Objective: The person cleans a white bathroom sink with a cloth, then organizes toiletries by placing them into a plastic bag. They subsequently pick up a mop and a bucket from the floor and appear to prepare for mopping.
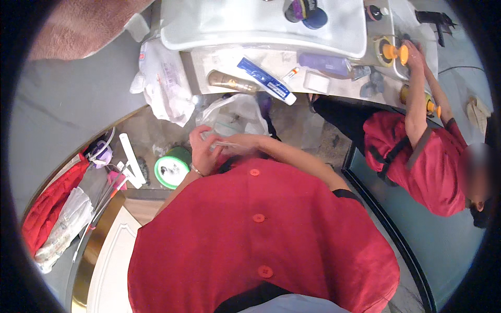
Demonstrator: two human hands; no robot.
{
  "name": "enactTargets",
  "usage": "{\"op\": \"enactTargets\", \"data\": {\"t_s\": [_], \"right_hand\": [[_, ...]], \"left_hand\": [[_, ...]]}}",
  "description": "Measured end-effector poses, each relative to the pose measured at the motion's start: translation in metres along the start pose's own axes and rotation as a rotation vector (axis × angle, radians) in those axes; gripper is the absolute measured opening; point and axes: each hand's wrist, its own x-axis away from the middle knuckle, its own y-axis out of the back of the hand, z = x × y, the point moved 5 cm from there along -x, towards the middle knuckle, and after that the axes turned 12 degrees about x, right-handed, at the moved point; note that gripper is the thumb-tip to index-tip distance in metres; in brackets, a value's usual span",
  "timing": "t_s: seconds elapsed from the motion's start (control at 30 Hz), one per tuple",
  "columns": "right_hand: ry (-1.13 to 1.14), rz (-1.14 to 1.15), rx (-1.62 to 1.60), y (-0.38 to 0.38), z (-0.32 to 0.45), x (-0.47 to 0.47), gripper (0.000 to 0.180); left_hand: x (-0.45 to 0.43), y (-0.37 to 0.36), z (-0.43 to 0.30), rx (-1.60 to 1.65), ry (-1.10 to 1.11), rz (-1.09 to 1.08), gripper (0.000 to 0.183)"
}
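Observation:
My left hand [203,150], with a band at the wrist, is in front of my red top, its fingers bent around a thin piece of clear plastic [226,144]. My right hand [238,141] meets it from the other side and pinches the same plastic; its fingertips are blurred. Just beyond both hands, a white plastic bag [235,111] stands open below the counter edge, with translucent plastic inside. A green tub [172,170] with white contents or lid is on the floor, left of my left hand.
The counter bears a white basin [258,27], a blue-and-white tube [266,80], a brown tube [231,81] and a purple bottle [325,63]. Another white bag [164,78] hangs at its left. A person in red [422,164] reaches toward a yellow-pump bottle at right. Brushes [133,160] stand by the left wall.

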Motion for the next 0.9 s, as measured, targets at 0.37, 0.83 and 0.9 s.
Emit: {"op": "enactTargets", "data": {"t_s": [0.37,0.83,0.9], "right_hand": [[-0.045,0.072,-0.089,-0.001,0.004,0.032,0.034],[-0.628,-1.220,0.983,0.194,-0.032,0.231,0.029],[-0.704,-1.124,1.127,0.208,-0.035,0.216,0.033]], "left_hand": [[0.029,-0.059,0.057,0.708,0.673,-0.178,0.023],[0.006,-0.065,0.030,0.642,0.503,-0.156,0.014],[0.003,-0.069,0.022,0.739,0.533,-0.135,0.013]]}}
